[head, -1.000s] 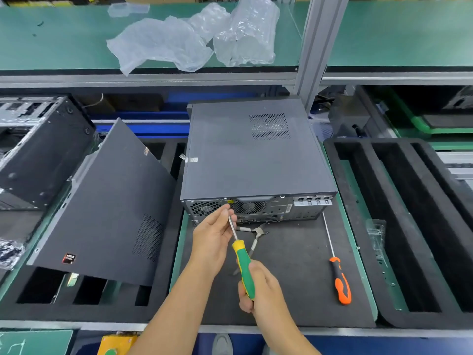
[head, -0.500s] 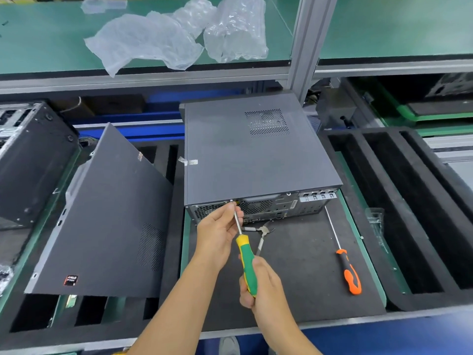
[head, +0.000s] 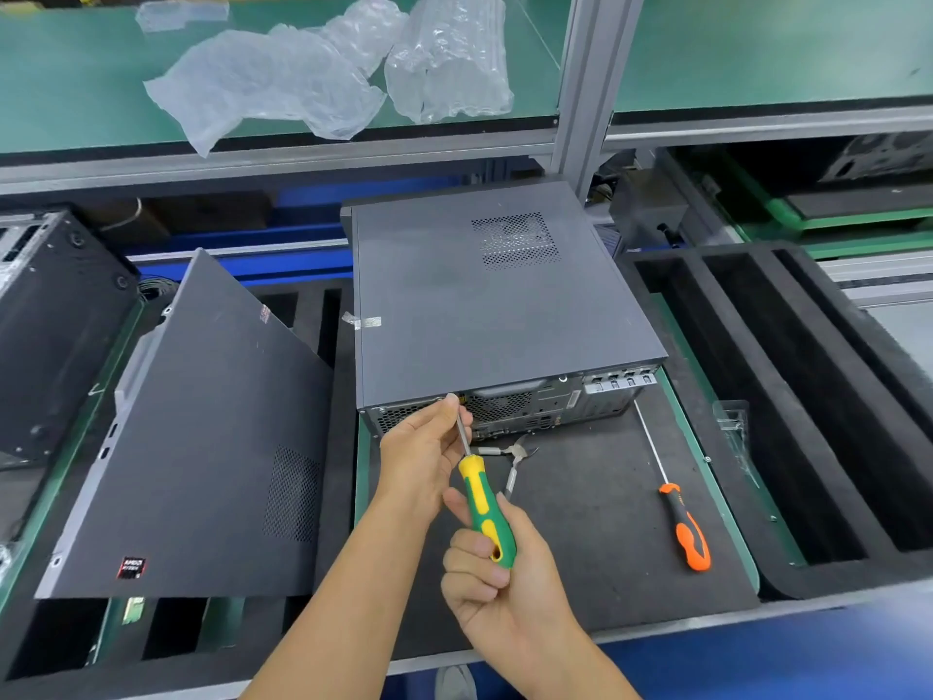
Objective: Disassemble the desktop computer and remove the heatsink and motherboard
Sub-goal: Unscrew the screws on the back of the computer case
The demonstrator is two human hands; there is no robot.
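Note:
A dark grey desktop computer case lies flat on the black foam mat, its rear panel facing me. My right hand grips the yellow-green handle of a screwdriver. Its tip meets the top left of the rear panel. My left hand pinches the metal shaft close to the tip and hides the screw. The cover is on the case, so heatsink and motherboard are hidden.
An orange-handled screwdriver and small cutters lie on the mat. A loose grey side panel leans over the slotted foam tray at left, beside another case. A slotted foam tray stands right. Plastic wrap lies on the shelf.
Both hands stay on the green screwdriver at the rear panel. The view has shifted a little; the hands sit slightly higher toward the case edge.

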